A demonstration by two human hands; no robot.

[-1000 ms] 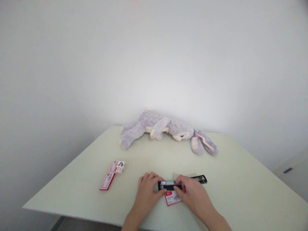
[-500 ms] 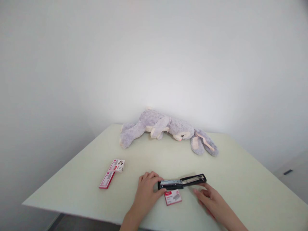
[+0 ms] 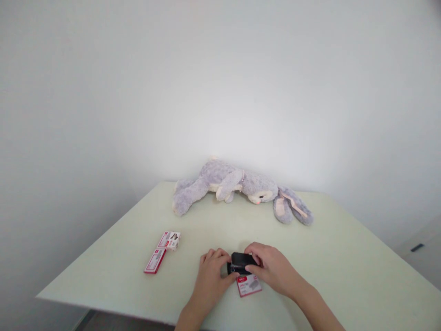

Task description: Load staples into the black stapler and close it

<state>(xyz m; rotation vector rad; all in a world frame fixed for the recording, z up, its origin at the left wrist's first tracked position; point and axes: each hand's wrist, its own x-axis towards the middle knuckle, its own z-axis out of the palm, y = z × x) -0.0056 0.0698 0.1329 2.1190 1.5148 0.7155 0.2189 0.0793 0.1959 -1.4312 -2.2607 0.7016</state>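
A black stapler [image 3: 242,261] lies folded together near the front middle of the table. Its left end sits between the thumb and fingers of my left hand [image 3: 212,278]. My right hand [image 3: 270,266] grips the stapler's top from the right, thumb in front and fingers behind, covering its right part. Just in front of the stapler, a small red and white staple box [image 3: 249,286] lies flat, its back edge close to the stapler and my left thumb.
Red and white boxes [image 3: 155,261] lie together on the left of the pale table [image 3: 113,271]. A lilac plush rabbit [image 3: 223,181] lies on its side along the back, against the white wall [image 3: 220,82].
The stapler stood spread open with its inner metal showing; its long arm is now folded over to the left. My right hand moved left and up with it. My left hand stayed.
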